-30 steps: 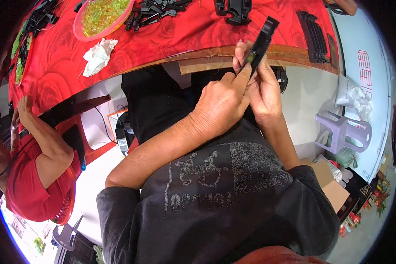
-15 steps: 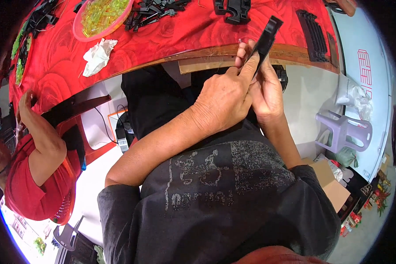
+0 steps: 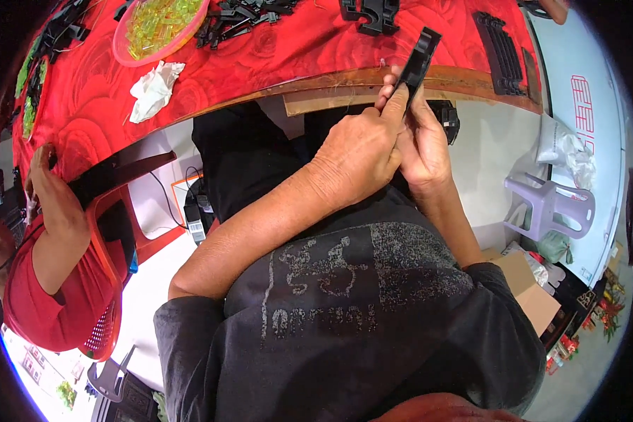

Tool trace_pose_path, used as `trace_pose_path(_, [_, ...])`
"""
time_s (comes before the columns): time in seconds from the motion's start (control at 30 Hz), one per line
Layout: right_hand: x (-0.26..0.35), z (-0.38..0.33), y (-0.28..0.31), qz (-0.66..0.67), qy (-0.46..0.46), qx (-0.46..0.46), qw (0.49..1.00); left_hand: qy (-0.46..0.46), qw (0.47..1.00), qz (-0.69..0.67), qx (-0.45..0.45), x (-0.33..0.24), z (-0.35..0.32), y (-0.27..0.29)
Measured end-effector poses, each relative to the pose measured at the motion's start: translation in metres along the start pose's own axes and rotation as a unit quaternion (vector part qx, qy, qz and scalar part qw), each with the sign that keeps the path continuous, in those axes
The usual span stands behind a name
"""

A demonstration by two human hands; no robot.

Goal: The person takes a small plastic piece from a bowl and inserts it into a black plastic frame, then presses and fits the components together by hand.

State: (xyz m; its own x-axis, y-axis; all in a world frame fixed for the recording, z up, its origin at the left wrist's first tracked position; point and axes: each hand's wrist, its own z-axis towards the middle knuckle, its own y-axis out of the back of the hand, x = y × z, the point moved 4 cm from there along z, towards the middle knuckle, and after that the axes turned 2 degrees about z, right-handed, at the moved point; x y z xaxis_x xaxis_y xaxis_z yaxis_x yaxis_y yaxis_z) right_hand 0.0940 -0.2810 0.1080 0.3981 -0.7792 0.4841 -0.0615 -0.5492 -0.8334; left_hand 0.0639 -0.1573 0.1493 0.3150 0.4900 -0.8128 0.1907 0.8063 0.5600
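Observation:
A long, narrow black plastic part slants up and away in front of my chest, at the table's near edge. My right hand supports its lower end from behind and the right, fingers curled round it. My left hand lies across from the left, its index finger stretched along the part and pressing on it. The left hand's other fingers are bent under and partly hidden, and so is the part's lower end.
On the red rose-patterned tablecloth are a pink bowl of yellow translucent pieces, loose black pieces, a crumpled tissue, a chunky black part and long black strips. A person in red sits left; a lilac stool stands right.
The black part has tipped slightly and sits a little lower and further left in my hands, which keep hold of it. At the left, the person in red has leaned away a little.

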Motion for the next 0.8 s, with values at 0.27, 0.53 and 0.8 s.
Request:
trace_pose_path(0.27, [0.003, 0.002, -0.002, 0.027, 0.004, 0.005, 1.000, 0.003, 0.999, 0.014, -0.039, -0.004, -0.006, 0.004])
trace_pose_path(0.53, [0.002, 0.001, -0.002, 0.024, 0.019, -0.017, 0.999, 0.003, 0.999, 0.016, -0.047, -0.005, -0.009, 0.007])
trace_pose_path(0.8, [0.002, 0.001, -0.006, 0.030, 0.008, 0.005, 0.999, 0.000, 0.999, 0.020, -0.047, -0.003, -0.013, 0.003])
